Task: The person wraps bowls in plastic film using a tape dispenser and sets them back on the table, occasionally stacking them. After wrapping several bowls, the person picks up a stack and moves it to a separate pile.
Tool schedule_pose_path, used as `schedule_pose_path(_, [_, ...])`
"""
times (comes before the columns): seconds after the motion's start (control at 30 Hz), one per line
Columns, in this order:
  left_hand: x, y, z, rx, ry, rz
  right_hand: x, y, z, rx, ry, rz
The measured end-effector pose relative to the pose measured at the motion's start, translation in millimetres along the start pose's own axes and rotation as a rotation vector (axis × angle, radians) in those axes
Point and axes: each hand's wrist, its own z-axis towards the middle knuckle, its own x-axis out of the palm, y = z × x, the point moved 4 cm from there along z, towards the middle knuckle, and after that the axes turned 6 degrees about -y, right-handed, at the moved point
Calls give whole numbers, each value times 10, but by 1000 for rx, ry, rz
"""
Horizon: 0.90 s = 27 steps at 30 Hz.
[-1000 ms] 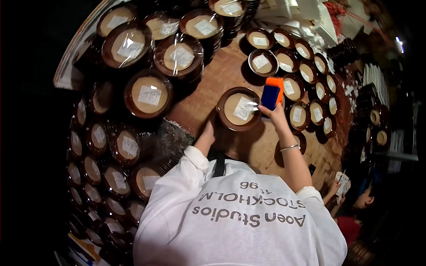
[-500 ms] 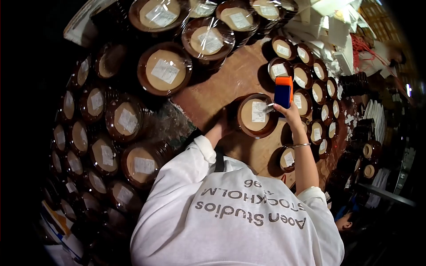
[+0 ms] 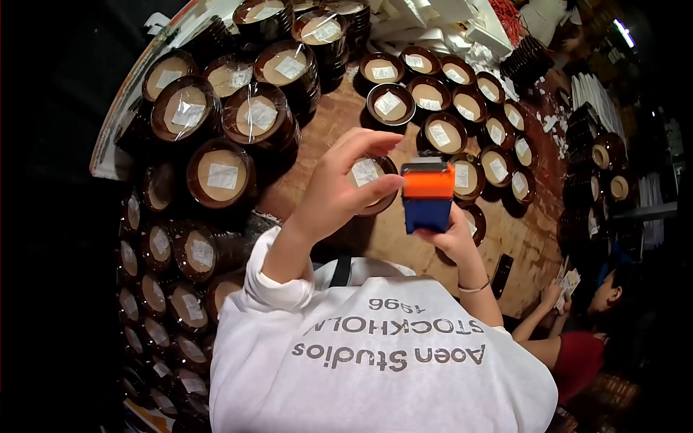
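Note:
My right hand (image 3: 456, 237) grips an orange-and-dark-blue handheld device (image 3: 429, 186) from below, its orange end facing up. Beside it, my left hand (image 3: 333, 186) is raised with thumb and fingers apart, the thumb tip right at the device's left edge. Nothing shows between those fingers. Partly hidden behind my left hand is a brown bowl (image 3: 381, 205) with a beige inside and a white printed label (image 3: 365, 171). To the right of the device stand more such bowls, among them a labelled bowl (image 3: 443, 134).
Plastic-wrapped bowl stacks (image 3: 261, 115) crowd the back left, with more along the left side. A black phone-like object (image 3: 502, 276) lies on the wooden surface (image 3: 530, 242). At the right, a person in a red sleeve (image 3: 582, 361) holds papers (image 3: 569, 283). White foam pieces (image 3: 462, 25) lie behind.
My left hand has left the bowl's side and come up next to the device. The device has lifted off the bowl's edge and turned orange end up. The view has shifted.

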Motion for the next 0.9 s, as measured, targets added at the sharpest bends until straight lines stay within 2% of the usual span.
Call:
schedule_pose_path(0.03, [69, -68, 29, 9, 97, 79, 21, -6, -50, -32, 57, -76])
schedule_pose_path(0.1, [133, -123, 55, 28, 129, 160, 46, -28, -130, -63, 116, -143])
schedule_pose_path(0.17, [185, -99, 32, -124, 202, 161, 85, -49, -185, -61, 203, -100])
schedule_pose_path(0.23, [191, -101, -22, -186, 145, 112, 112, 2, -229, -53, 218, -89])
schedule_pose_path(0.33, [166, -75, -78, -93, 125, 97, 153, 72, -257, -45, 272, -111])
schedule_pose_path(0.4, [119, -164, -96, 24, 0, 299, 171, 117, -259, 13, 288, -85])
schedule_pose_path(0.43, [102, -186, -127, 15, -16, 302, 155, 166, -258, 19, 305, -86])
schedule_pose_path(0.5, [11, -271, -179, 36, -160, 276, 97, 269, -233, 100, 440, -81])
schedule_pose_path(0.53, [-43, -377, -199, 117, -232, 254, 75, 364, -206, -3, 506, -98])
schedule_pose_path(0.57, [-164, -505, -218, 146, -289, 246, 22, 424, -207, -15, 551, -118])
schedule_pose_path(0.63, [-502, -776, -265, 172, -499, 185, -110, 525, -204, 172, 715, -159])
schedule_pose_path(0.67, [-706, -902, -323, 251, -519, 247, -201, 531, -195, 198, 799, -178])
schedule_pose_path(0.7, [-901, -962, -415, 274, -649, 117, -311, 543, -180, 224, 882, -197])
schedule_pose_path(0.73, [-1107, -1045, -507, 389, -715, 71, -443, 610, -157, 248, 996, -229])
schedule_pose_path(0.8, [-1587, -1147, -797, 411, -866, 63, -691, 779, -113, 235, 1149, -251])
schedule_pose_path(0.83, [-1741, -1152, -943, 363, -1010, 94, -798, 867, -110, 196, 1191, -242])
schedule_pose_path(0.9, [-1933, -925, -1147, 250, -1093, 81, -1053, 1112, -77, 294, 1050, -366])
